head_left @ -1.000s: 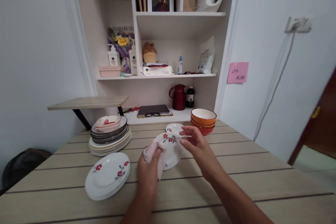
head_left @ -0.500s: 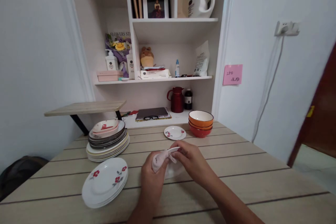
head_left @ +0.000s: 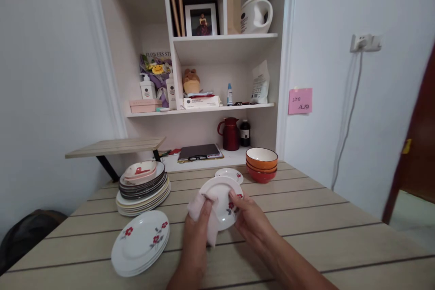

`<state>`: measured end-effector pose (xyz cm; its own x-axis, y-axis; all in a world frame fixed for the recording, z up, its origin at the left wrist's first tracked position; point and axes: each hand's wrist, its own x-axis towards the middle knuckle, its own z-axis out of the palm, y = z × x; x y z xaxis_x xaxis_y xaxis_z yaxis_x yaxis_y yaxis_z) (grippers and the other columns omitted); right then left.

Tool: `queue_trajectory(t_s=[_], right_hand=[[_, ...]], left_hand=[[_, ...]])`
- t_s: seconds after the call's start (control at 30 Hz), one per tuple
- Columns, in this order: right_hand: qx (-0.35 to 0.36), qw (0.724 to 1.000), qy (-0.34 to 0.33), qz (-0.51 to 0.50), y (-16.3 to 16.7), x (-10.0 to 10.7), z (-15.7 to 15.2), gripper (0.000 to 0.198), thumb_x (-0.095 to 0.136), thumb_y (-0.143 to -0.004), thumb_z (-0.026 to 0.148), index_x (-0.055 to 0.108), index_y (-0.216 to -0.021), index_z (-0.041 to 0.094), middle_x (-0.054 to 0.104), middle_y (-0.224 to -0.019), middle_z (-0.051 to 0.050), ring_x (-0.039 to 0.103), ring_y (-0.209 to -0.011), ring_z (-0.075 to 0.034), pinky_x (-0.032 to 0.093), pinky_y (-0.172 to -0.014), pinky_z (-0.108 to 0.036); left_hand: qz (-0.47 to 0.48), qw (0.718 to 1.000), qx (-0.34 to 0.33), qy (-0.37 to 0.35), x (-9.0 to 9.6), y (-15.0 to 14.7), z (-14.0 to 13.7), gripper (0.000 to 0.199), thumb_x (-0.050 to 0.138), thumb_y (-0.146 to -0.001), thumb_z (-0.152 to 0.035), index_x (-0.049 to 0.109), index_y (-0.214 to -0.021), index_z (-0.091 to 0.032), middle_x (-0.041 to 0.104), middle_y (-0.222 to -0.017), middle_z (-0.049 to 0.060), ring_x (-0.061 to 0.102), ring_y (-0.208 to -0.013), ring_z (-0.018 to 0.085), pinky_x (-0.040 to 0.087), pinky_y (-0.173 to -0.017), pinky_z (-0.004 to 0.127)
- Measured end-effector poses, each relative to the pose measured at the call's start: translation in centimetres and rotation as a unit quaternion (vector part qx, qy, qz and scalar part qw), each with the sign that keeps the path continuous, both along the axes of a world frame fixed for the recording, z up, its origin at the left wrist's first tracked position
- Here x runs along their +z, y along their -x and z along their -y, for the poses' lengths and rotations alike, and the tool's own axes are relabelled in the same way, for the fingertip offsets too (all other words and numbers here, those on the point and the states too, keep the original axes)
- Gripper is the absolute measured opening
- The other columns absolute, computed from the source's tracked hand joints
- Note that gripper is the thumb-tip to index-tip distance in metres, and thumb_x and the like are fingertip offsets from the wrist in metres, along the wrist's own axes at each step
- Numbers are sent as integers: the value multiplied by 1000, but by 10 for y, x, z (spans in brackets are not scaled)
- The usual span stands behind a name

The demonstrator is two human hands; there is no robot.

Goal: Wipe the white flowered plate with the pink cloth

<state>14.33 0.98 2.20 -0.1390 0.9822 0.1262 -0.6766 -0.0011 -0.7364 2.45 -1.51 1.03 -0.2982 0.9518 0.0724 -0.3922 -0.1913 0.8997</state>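
Note:
Between my hands a small white plate (head_left: 217, 189) with red flowers is held above the table, its face tilted toward me. My right hand (head_left: 250, 217) grips its right edge, thumb on the face and fingers behind. A pale pink cloth (head_left: 212, 229) is in my left hand (head_left: 200, 222), pressed against the plate's left edge, the thumb on top. Just behind lies another small flowered plate (head_left: 228, 173), partly covered by the held one. To the left sits a short stack of larger flowered plates (head_left: 141, 240).
Taller stacked plates (head_left: 142, 197) with a pink-rimmed dish (head_left: 140, 170) on top stand at the back left by a small raised shelf (head_left: 115, 146). Orange and red bowls (head_left: 261, 165) are stacked at the back right. Behind are a red jug (head_left: 231, 135) and a laptop (head_left: 199, 151).
The plate has turned from edge-on to face me, and the cloth now hangs down at its left edge. My right hand has shifted to the plate's right side. The view has tilted up slightly.

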Motion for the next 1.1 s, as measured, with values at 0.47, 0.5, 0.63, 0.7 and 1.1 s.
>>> queue_trajectory(t_s=[0.47, 0.5, 0.63, 0.7, 1.1], right_hand=[[-224, 764, -382, 469, -29, 30, 12, 21, 52, -84, 10, 67, -89, 25, 66, -92, -4, 59, -90, -22, 44, -81, -35], [-218, 750, -394, 485, -29, 31, 13, 22, 51, -86, 10, 67, -88, 24, 66, -91, -5, 59, -89, -22, 44, -80, -34], [-207, 738, -395, 505, -30, 31, 13, 19, 51, -88, 10, 65, -88, 22, 66, -89, -5, 59, -88, -21, 44, -78, -32], [-194, 745, -388, 507, -31, 31, 13, 16, 52, -88, 11, 64, -86, 22, 65, -85, -4, 58, -83, -20, 43, -75, -31], [-60, 971, -111, 204, -7, 12, 11, 17, 64, -80, 35, 57, -87, 22, 56, -64, 6, 46, -50, -11, 36, -47, -21]], left_hand=[[-306, 938, 77, -144, -1, 14, 1, 19, 72, -73, -37, 70, -78, -19, 69, -73, 3, 63, -70, 19, 49, -69, 26], [-320, 931, 73, -159, -1, 16, 1, 19, 72, -74, -37, 70, -79, -18, 69, -74, 3, 63, -70, 19, 49, -69, 26], [-359, 912, 74, -185, 1, 19, 2, 20, 70, -76, -38, 68, -78, -18, 67, -71, 2, 62, -68, 18, 49, -66, 25], [-357, 914, 76, -178, 1, 18, 4, 22, 70, -76, -39, 68, -76, -17, 66, -68, 2, 62, -65, 17, 49, -64, 24], [-201, 975, 81, -48, 16, 13, 7, 41, 76, -65, -46, 72, -91, -14, 75, -81, 5, 69, -76, 22, 53, -68, 28]])
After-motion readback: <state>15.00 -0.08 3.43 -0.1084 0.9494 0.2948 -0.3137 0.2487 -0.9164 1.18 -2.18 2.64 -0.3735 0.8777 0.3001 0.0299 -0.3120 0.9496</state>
